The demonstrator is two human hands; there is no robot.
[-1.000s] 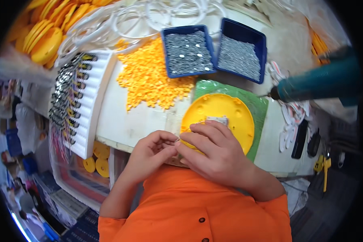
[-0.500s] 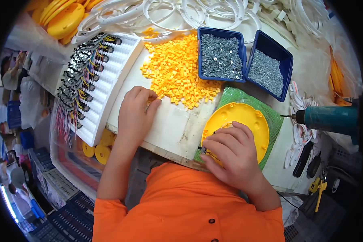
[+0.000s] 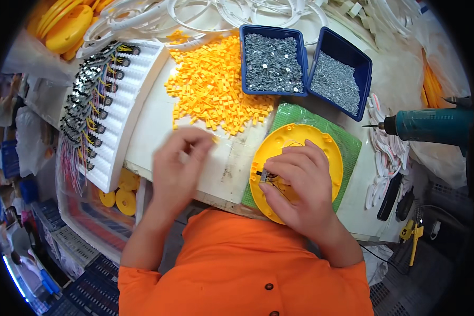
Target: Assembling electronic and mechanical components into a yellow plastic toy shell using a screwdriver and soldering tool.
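Note:
My left hand (image 3: 181, 163), slightly blurred, pinches a small yellow plastic piece (image 3: 215, 139) between thumb and fingertips, above the white table just short of a heap of like pieces (image 3: 221, 87). My right hand (image 3: 303, 187) reaches over a round yellow plastic shell (image 3: 326, 152) that lies hollow side up on a green mat (image 3: 347, 138). Between its thumb and fingers is a small metal-and-black component (image 3: 263, 175) at the shell's left rim. Thin wires run inside the shell, partly hidden by the hand.
Two blue bins hold small metal parts (image 3: 274, 66) and screws (image 3: 337, 79). An electric screwdriver (image 3: 426, 125) juts in from the right, past white parts (image 3: 387, 158). A white foam tray (image 3: 134, 110) of wired components stands left. White rings (image 3: 231, 13) lie along the back.
My left hand has come away from the heap with a small yellow piece in its fingertips, toward the shell. My right hand stays at the shell, its component now more visible.

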